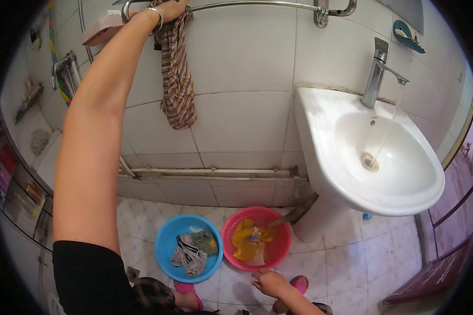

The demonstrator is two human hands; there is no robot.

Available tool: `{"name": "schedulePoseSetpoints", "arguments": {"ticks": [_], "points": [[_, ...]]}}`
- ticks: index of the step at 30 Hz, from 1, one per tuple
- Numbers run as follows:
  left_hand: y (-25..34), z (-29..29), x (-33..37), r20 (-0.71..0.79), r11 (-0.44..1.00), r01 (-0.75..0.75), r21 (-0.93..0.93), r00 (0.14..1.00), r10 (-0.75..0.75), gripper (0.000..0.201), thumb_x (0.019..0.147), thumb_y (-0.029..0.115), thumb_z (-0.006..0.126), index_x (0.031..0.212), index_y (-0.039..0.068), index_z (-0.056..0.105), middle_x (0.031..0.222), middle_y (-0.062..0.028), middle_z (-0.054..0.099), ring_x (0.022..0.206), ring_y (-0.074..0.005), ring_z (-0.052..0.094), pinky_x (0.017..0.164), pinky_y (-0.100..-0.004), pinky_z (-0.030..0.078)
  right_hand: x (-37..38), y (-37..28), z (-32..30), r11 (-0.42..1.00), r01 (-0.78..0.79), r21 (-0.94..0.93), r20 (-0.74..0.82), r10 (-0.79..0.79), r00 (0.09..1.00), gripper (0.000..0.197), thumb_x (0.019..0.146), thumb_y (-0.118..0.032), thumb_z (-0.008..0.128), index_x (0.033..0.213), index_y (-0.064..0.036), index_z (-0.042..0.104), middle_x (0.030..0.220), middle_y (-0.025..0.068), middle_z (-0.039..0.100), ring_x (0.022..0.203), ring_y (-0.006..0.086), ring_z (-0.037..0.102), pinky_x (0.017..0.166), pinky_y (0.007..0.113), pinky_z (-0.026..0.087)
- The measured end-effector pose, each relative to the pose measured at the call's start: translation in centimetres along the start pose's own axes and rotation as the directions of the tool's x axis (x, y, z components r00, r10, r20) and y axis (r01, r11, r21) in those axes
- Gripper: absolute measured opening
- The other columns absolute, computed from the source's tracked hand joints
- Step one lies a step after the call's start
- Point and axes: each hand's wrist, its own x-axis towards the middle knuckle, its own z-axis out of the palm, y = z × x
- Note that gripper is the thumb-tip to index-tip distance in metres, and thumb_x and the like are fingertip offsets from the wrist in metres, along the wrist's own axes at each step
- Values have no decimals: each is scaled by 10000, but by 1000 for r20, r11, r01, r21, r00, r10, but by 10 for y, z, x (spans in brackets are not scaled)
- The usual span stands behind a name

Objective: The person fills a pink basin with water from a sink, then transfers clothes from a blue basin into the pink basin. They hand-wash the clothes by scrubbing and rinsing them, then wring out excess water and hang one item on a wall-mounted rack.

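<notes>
My left arm reaches up to the wall rail (pixel 247 4). There my left hand (pixel 169 9) closes on a brown striped cloth (pixel 177 79), which hangs down against the tiles in a long twisted strip. The top edge cuts off part of that hand. Low down, my right hand (pixel 272 284) is held with fingers apart and nothing in it, just below the near rim of a pink basin (pixel 227 254). Yellow cloth (pixel 245 242) lies in water in that basin. Beside it, a blue basin (pixel 163 262) holds a grey-and-white striped cloth (pixel 190 258) and a green cloth (pixel 205 241).
At the right, water runs from a chrome tap (pixel 374 79) into a white pedestal sink (pixel 326 152). Pipes (pixel 220 172) follow the wall's foot. A shelf (pixel 21 194) with several items stands at left. My feet wear pink slippers (pixel 299 284).
</notes>
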Motion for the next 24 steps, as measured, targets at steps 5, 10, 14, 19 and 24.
{"name": "schedulePoseSetpoints", "arguments": {"ticks": [5,10,14,19,24], "points": [[2,7,1,-253,929,-197,313,926,282,520,897,419,329,1067,-11,568,1085,-249,562,1031,-377,528,914,-408,380,-3,-4,3,1000,15,-11,-28,-15,999,288,830,-271,544,993,-34,558,960,166,579,881,331,580,746,426,476],[20,-23,-36,-287,998,60,1,956,-57,615,756,565,567,821,-42,649,825,-212,641,790,-340,623,768,-421,461,-9,-16,-8,1000,10,-10,-13,-10,1000,280,823,-253,540,961,-10,558,956,187,585,896,330,581,773,425,471],[-6,-17,-36,-365,987,131,-93,918,-156,559,799,504,534,928,-29,643,938,-249,618,900,-353,604,827,-419,449,-10,-17,-3,999,41,-12,-18,-42,999,277,819,-249,545,957,-10,562,940,186,591,899,328,584,771,425,472],[-12,-9,-19,-412,995,31,98,911,12,363,850,310,557,1028,-3,610,965,-231,617,898,-365,596,801,-418,462,-11,-9,-1,999,35,-6,-2,-35,999,261,819,-245,546,945,-18,573,923,188,598,889,328,588,757,432,476],[-41,-18,15,-126,460,-16,888,952,277,403,888,321,489,1072,-25,580,1061,-237,587,1030,-342,549,876,-379,426,-3,-8,10,999,33,-25,18,-32,999,242,818,-242,547,924,-27,584,938,186,601,870,324,596,733,432,486]]}}
